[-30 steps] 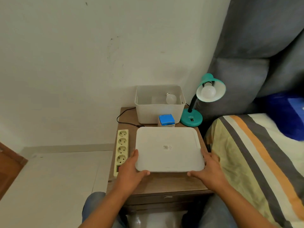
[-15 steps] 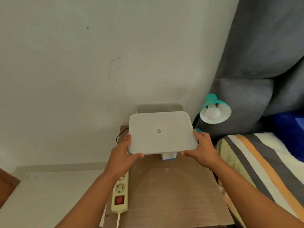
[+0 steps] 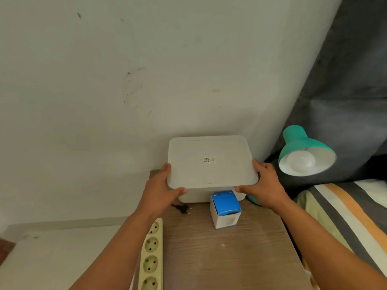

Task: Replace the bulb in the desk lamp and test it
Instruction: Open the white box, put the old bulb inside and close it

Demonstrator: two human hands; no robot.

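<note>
Two hands' fingers (image 3: 178,190) gripping lid (image 3: 211,162) edges, bulb (image 3: 300,162) rightward

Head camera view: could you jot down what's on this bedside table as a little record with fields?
lid: white lid, on the storage box, held by both hands
left hand: grips the lid's left edge
right hand: grips its right edge
lamp: teal desk lamp, bulb fitted, unlit
bulb carton: blue and white, upright
plug: black, lying loose
power strip, table's left edge

Teal lamp (image 3: 301,143); white lid (image 3: 211,162); blue-topped box (image 3: 225,208); striped bedding (image 3: 345,212)
</note>
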